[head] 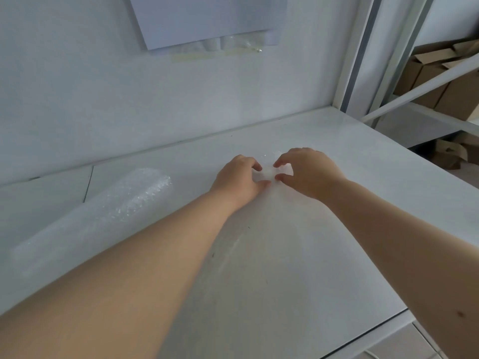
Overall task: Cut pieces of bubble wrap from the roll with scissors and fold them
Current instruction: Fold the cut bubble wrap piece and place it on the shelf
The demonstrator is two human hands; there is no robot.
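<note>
A small clear piece of bubble wrap (272, 171) lies on the white table (337, 229), far from me near the back. My left hand (239, 178) and my right hand (308, 172) both press on it, thumbs and fingertips pinching its edges from either side. The piece is hard to make out against the white surface and is mostly hidden by my fingers. The bubble wrap roll (103, 211) lies on the table to the left, its end pointing toward the wall. No scissors are in view.
A white wall rises behind the table, with a sheet of paper (207, 19) and a taped plastic bag (220, 46) on it. A white metal shelf frame (363, 60) stands at the right, with cardboard boxes (445, 81) behind it.
</note>
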